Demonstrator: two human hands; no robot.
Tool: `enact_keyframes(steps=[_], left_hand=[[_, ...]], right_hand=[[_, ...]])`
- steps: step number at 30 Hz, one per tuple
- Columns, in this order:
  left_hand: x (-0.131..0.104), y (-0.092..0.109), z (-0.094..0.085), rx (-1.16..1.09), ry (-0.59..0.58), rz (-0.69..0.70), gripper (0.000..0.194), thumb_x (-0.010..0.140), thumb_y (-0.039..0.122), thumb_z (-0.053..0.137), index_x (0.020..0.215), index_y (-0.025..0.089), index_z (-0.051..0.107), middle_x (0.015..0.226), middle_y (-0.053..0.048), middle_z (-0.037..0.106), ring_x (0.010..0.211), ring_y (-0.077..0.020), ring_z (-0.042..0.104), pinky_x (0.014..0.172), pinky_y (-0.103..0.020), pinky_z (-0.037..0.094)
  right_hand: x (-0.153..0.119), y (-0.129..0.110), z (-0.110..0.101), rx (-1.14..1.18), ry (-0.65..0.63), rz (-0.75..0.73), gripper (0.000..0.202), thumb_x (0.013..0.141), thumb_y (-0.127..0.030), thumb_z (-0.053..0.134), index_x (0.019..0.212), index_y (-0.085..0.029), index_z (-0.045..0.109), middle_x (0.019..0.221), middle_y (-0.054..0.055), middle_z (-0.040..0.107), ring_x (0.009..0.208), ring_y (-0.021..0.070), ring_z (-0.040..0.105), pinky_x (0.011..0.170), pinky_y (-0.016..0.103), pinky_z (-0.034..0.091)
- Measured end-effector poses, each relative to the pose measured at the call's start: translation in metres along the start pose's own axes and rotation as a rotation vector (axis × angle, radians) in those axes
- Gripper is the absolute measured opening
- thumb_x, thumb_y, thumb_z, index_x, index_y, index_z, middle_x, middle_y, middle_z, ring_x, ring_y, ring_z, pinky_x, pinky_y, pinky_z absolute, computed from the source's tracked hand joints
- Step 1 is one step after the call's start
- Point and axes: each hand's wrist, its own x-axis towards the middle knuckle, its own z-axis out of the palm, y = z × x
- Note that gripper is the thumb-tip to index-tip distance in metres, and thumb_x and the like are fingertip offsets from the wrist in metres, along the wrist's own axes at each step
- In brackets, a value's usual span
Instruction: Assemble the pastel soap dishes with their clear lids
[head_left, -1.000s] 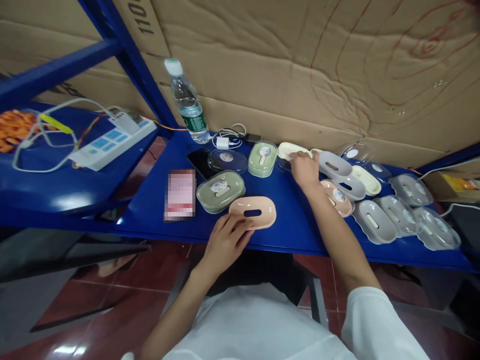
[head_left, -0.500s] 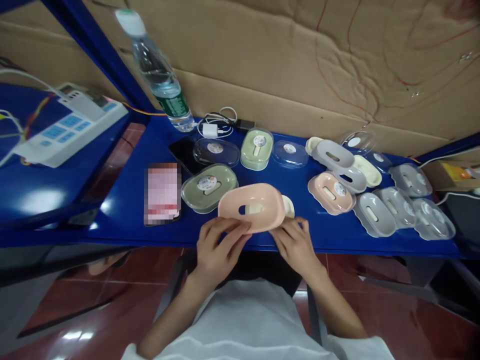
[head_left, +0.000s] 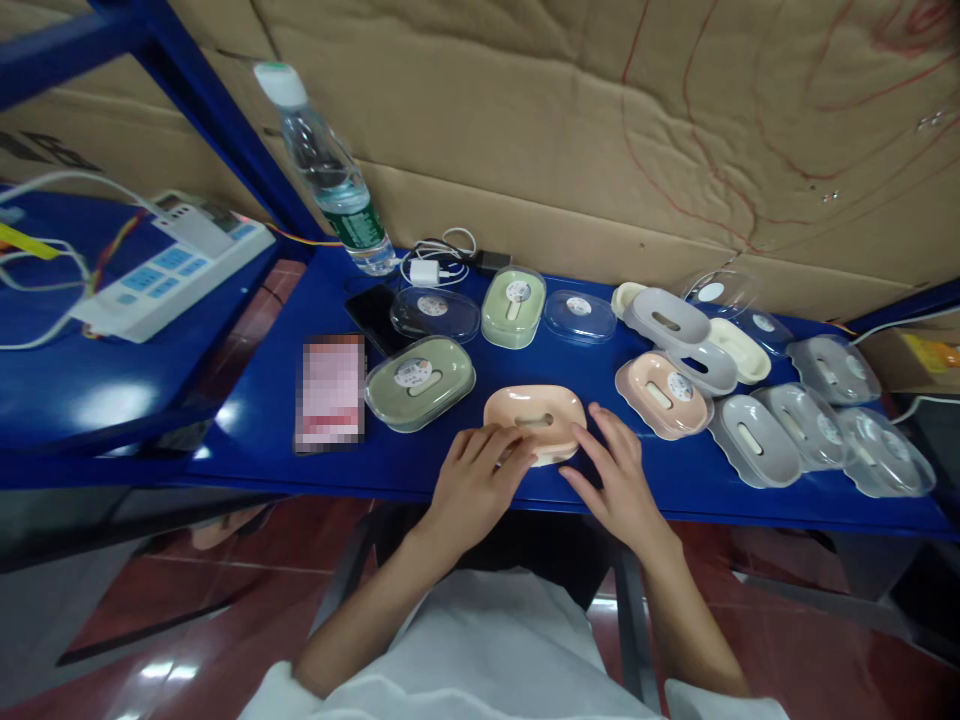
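A peach oval soap dish (head_left: 551, 400) with a slot in its floor sits near the front edge of the blue table, a pale part showing under its near rim. My left hand (head_left: 480, 490) has its fingers bent over the dish's front left rim, gripping it. At the dish's right end my right hand (head_left: 619, 485) is open, thumb and fingers spread, fingertips close to or touching the rim. A green lidded soap dish (head_left: 405, 405) lies to the left. To the right is a peach soap dish with a clear lid (head_left: 652, 405).
Grey soap dishes (head_left: 757, 465) crowd the right side, near a cream tray (head_left: 742, 360). Clear lids (head_left: 577, 330) and a light green dish (head_left: 495, 325) lie behind. A water bottle (head_left: 341, 200), a phone (head_left: 375, 315) and a power strip (head_left: 180, 270) are on the left.
The peach dish has come down from a tilted hold onto the table, lying flatter. My right hand has loosened from its underside and spread its fingers.
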Motion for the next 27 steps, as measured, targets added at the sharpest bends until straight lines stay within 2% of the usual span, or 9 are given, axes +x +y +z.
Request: enact_keyframes(steps=[3, 7, 12, 17, 27], left_hand=[[-0.001, 0.000, 0.001, -0.008, -0.021, -0.020, 0.015, 0.108, 0.021, 0.064, 0.120, 0.020, 0.072, 0.114, -0.008, 0.080, 0.101, -0.0241, 0.073, 0.085, -0.039, 0.050], [-0.006, 0.001, 0.001, -0.024, -0.054, -0.028, 0.019, 0.107, 0.024, 0.067, 0.125, 0.020, 0.071, 0.120, -0.010, 0.079, 0.109, -0.0256, 0.072, 0.091, -0.041, 0.049], [-0.015, -0.001, 0.004, -0.073, -0.052, -0.036, 0.021, 0.105, 0.016, 0.067, 0.126, 0.020, 0.070, 0.131, -0.011, 0.078, 0.126, -0.0284, 0.069, 0.108, -0.047, 0.048], [-0.020, -0.007, 0.005, -0.092, -0.073, -0.020, 0.028, 0.106, 0.014, 0.065, 0.133, 0.020, 0.069, 0.135, -0.010, 0.077, 0.128, -0.0275, 0.069, 0.110, -0.046, 0.049], [-0.028, -0.022, -0.004, -0.073, -0.159, 0.132, 0.040, 0.109, 0.008, 0.054, 0.145, 0.018, 0.065, 0.146, -0.007, 0.073, 0.137, -0.0261, 0.065, 0.119, -0.045, 0.046]], right_hand=[[0.008, 0.001, 0.000, 0.040, -0.075, 0.009, 0.049, 0.110, -0.028, 0.060, 0.158, -0.031, 0.052, 0.168, 0.014, 0.051, 0.158, 0.0332, 0.047, 0.123, 0.058, 0.045], [0.011, 0.002, 0.001, 0.104, -0.092, 0.007, 0.039, 0.111, -0.026, 0.057, 0.150, -0.027, 0.059, 0.165, 0.012, 0.055, 0.156, 0.0295, 0.050, 0.123, 0.055, 0.047], [0.008, 0.003, 0.004, 0.087, -0.067, -0.033, 0.037, 0.109, -0.024, 0.061, 0.146, -0.026, 0.062, 0.164, 0.012, 0.056, 0.155, 0.0299, 0.051, 0.122, 0.055, 0.047], [0.008, 0.000, 0.004, 0.064, -0.045, -0.055, 0.036, 0.108, -0.022, 0.063, 0.144, -0.025, 0.064, 0.162, 0.013, 0.058, 0.153, 0.0301, 0.053, 0.120, 0.055, 0.049], [0.007, -0.008, 0.003, -0.047, -0.036, -0.115, 0.036, 0.105, -0.024, 0.070, 0.141, -0.024, 0.068, 0.154, 0.009, 0.068, 0.146, 0.0317, 0.056, 0.116, 0.054, 0.049]])
